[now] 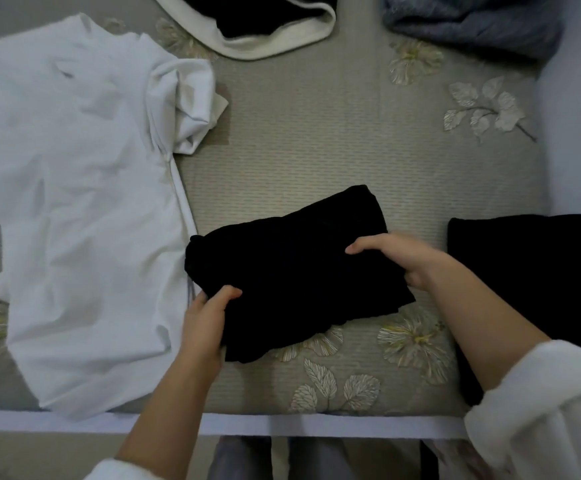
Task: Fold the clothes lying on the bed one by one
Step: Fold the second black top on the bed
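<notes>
A folded black garment (292,271) lies tilted on the beige flowered bed (316,150), near its front edge. My left hand (206,323) grips its near left corner, thumb on top. My right hand (396,258) grips its right edge, fingers curled over the cloth. To the left, a white shirt (74,202) lies spread out and creased. On the right sits a neatly folded black garment (531,289), partly behind my right forearm.
At the back lie a white-and-black garment (275,32) and a grey-blue knit garment (472,22). The bed's white front edge (282,424) runs across the bottom. A pale wall (576,133) bounds the right side. Bare bedspread shows between the garments.
</notes>
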